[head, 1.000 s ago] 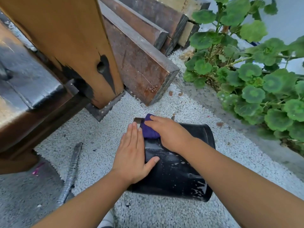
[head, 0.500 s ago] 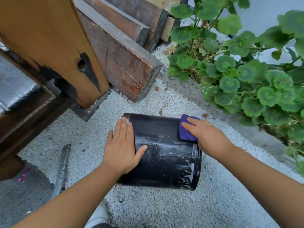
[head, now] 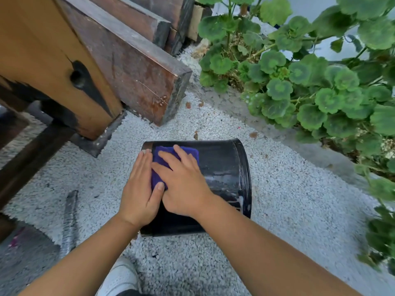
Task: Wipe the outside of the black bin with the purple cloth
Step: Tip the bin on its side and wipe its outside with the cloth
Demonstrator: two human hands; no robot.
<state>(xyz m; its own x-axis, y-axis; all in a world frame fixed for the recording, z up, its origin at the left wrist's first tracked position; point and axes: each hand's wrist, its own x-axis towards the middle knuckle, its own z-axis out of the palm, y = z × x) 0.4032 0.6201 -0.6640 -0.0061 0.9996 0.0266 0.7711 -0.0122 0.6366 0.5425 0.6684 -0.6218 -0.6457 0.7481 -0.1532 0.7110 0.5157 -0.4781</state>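
Black and glossy, the bin (head: 224, 165) lies on its side on white gravel (head: 288, 210), its rimmed mouth turned to the right and its base to the left, with streaks of wet foam showing on the curved wall near the rim. The purple cloth (head: 163, 154) is spread flat on the upper left part of that wall, close to the base end. The right hand (head: 181, 180) lies open on top of the cloth, fingers extended and splayed, pressing it against the bin rather than gripping it. The left hand (head: 140, 186) rests just beside it, also flat and open, palm on the bin's left end, its thumb crossing onto the lower edge of the cloth and touching the right hand; it holds nothing. Both bare forearms reach in from the bottom of the view. Below the bin, the toe of a white shoe (head: 119, 278) shows at the lower edge. To the left, a grey ridged hose (head: 69, 223) lies on the gravel. Behind the bin, well apart from it, stand a light brown wooden post (head: 53, 67) with dark stains and several dark weathered timber beams (head: 136, 67) leaning alongside. To the right, a round-leaved green plant (head: 310, 86) grows beyond a concrete border (head: 267, 122).
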